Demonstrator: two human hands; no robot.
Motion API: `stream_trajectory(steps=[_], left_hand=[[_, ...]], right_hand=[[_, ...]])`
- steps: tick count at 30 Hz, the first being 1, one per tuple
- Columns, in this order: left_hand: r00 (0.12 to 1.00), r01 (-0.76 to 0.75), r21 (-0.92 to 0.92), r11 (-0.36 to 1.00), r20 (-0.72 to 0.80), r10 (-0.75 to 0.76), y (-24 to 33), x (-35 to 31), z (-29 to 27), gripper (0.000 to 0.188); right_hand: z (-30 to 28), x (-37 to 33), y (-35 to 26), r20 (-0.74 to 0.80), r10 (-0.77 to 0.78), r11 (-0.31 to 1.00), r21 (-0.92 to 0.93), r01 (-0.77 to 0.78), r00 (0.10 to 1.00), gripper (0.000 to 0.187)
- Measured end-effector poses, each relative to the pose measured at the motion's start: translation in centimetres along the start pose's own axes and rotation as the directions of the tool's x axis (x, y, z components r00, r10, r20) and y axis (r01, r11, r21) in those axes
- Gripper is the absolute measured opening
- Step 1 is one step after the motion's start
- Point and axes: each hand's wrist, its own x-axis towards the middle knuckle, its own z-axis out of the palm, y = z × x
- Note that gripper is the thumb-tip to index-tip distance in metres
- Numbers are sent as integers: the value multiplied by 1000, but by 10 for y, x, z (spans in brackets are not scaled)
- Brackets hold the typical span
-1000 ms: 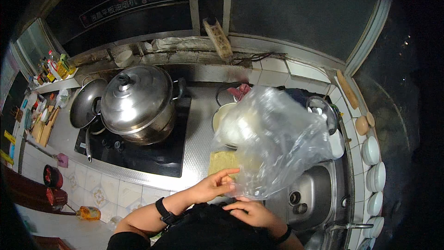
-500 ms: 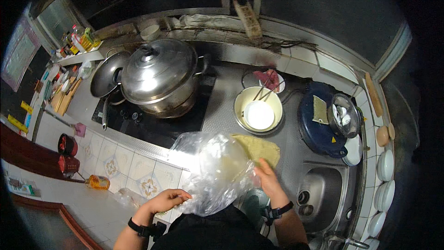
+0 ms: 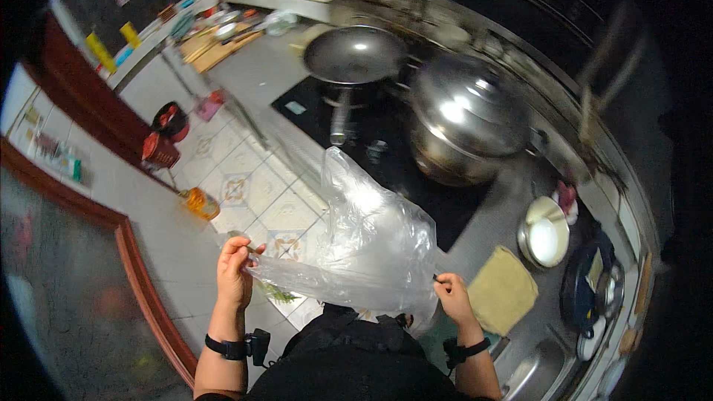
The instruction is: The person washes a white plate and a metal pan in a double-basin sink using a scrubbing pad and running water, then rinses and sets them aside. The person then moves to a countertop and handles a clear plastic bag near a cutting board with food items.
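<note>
A large clear plastic bag hangs stretched between my hands, above the tiled floor and in front of the cooktop's near edge. My left hand is closed in a pinch on the bag's left edge. At the opposite edge, my right hand grips the bag between thumb and fingers. The bag looks wrinkled and see-through, with floor tiles showing behind it. Right of my right hand, a folded yellow-green cloth lies on the counter.
On the black cooktop stand a wok and a big lidded steel pot. Cream bowls sit beyond the cloth, near the sink. A bottle of orange liquid and red bins are at the left.
The view has turned left, so the stove and cloth sit farther right. The bag has gone from bunched to spread out, and my hands are farther apart.
</note>
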Motion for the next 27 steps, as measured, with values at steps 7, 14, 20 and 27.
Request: stream_trajectory(steps=[7, 14, 20, 27], left_hand=[[993, 113, -54, 992, 29, -111, 58, 25, -99, 11], [976, 187, 932, 310, -213, 51, 73, 50, -209, 37], [976, 136, 666, 734, -217, 17, 45, 118, -214, 67], [954, -111, -366, 924, -299, -3, 67, 219, -226, 30]], right_hand=[[159, 124, -105, 508, 125, 384, 767, -514, 852, 36], [253, 174, -232, 422, -282, 690, 713, -123, 862, 6], [293, 175, -340, 498, -731, 682, 518, 516, 466, 15], [304, 228, -410, 528, -801, 491, 306, 815, 284, 21]])
